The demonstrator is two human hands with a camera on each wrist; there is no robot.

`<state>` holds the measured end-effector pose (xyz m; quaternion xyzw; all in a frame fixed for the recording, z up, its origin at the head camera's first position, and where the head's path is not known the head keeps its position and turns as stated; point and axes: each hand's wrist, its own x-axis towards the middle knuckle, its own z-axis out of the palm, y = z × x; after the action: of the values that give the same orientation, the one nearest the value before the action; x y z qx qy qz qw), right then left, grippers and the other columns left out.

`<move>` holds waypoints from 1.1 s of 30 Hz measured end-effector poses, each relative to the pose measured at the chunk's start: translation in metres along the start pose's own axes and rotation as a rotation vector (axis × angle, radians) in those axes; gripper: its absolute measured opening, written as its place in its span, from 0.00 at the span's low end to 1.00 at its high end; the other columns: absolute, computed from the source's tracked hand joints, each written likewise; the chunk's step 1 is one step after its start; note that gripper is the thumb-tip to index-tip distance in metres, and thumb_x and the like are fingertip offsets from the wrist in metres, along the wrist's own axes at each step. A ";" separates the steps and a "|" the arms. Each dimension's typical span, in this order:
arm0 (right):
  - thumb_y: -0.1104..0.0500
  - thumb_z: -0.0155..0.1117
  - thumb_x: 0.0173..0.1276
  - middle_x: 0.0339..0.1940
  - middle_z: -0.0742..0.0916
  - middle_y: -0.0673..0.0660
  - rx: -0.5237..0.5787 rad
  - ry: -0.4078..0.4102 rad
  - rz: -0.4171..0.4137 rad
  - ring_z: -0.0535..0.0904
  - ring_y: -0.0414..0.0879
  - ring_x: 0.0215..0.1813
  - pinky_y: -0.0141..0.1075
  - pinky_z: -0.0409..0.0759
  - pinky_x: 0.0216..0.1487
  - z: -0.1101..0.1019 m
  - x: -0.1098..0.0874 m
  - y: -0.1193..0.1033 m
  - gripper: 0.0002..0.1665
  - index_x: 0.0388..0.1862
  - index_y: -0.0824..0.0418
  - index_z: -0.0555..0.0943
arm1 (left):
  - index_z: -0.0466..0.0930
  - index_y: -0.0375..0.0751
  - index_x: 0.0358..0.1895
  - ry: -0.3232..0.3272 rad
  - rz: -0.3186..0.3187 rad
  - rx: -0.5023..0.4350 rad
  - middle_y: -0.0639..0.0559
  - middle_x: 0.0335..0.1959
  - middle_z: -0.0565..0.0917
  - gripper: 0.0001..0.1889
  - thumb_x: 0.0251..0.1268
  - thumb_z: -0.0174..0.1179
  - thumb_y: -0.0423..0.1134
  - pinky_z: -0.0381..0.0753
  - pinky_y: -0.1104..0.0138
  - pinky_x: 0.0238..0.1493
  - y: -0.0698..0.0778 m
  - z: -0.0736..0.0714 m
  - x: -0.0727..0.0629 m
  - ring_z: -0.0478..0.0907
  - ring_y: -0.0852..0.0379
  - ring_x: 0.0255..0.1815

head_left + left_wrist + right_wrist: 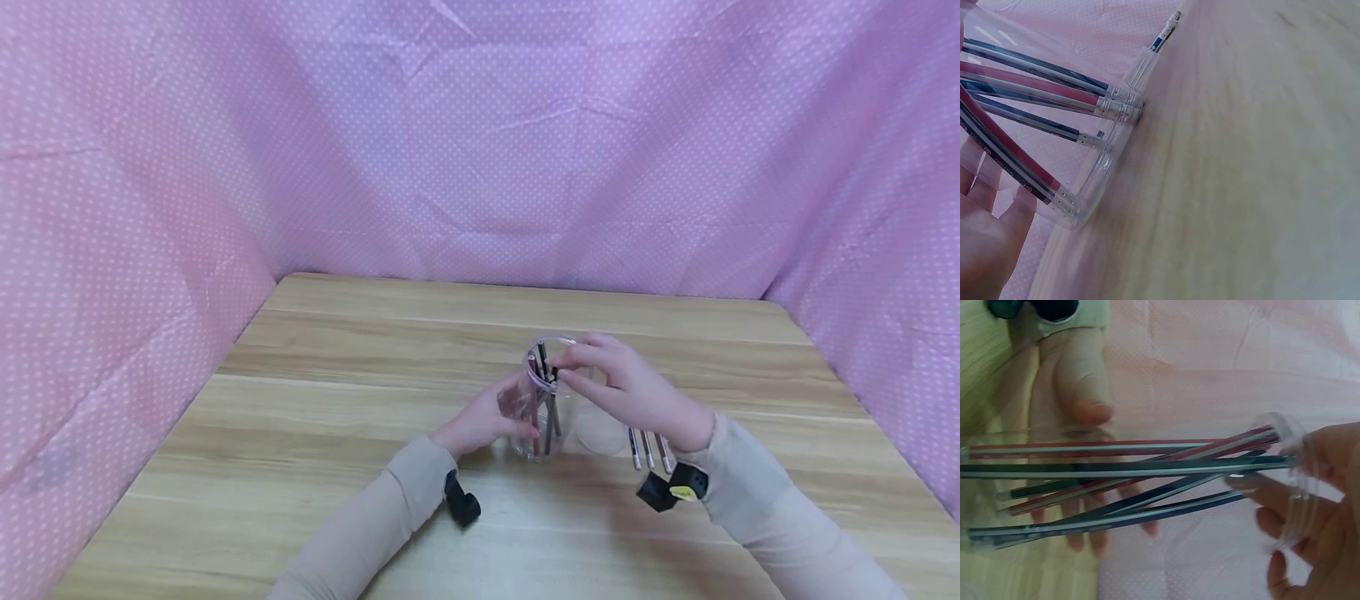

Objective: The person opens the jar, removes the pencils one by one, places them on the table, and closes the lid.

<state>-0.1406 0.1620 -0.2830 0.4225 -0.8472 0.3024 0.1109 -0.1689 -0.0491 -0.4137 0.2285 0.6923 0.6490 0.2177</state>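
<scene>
A clear plastic jar stands on the table with several dark and red striped pencils leaning inside it. Their metal-banded ends show at the jar's bottom in the left wrist view. My left hand grips the jar from the left, thumb on the near side and fingers behind. At the jar's mouth, my right hand reaches over the rim and pinches the top of a dark pencil; one of its fingers is inside the jar.
Right of the jar a round clear lid lies on the wooden table. Three more pencils lie side by side beneath the right wrist, partly hidden. A pink dotted cloth hangs around the table's back and sides.
</scene>
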 end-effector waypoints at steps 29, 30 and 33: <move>0.68 0.68 0.57 0.35 0.87 0.50 -0.011 -0.259 0.191 0.81 0.42 0.39 0.35 0.80 0.41 -0.015 0.035 -0.007 0.08 0.34 0.57 0.85 | 0.61 0.55 0.71 0.006 0.017 0.027 0.54 0.68 0.69 0.45 0.47 0.69 0.27 0.57 0.57 0.74 0.003 -0.001 0.001 0.64 0.55 0.70; 0.68 0.68 0.56 0.35 0.88 0.50 -0.016 -0.259 0.187 0.81 0.42 0.39 0.35 0.81 0.41 -0.014 0.035 -0.007 0.08 0.33 0.57 0.85 | 0.61 0.54 0.71 0.007 0.015 0.027 0.54 0.68 0.69 0.45 0.47 0.69 0.27 0.57 0.57 0.74 0.003 -0.001 0.001 0.64 0.55 0.69; 0.69 0.68 0.55 0.34 0.87 0.51 -0.026 -0.245 0.167 0.81 0.42 0.38 0.35 0.81 0.40 -0.013 0.035 -0.006 0.08 0.32 0.58 0.84 | 0.61 0.53 0.71 0.008 0.012 0.022 0.54 0.68 0.69 0.44 0.47 0.69 0.27 0.57 0.57 0.74 0.004 0.000 0.000 0.64 0.55 0.70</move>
<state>-0.1581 0.1443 -0.2546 0.3827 -0.8905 0.2456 -0.0135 -0.1693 -0.0488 -0.4100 0.2324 0.6989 0.6435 0.2082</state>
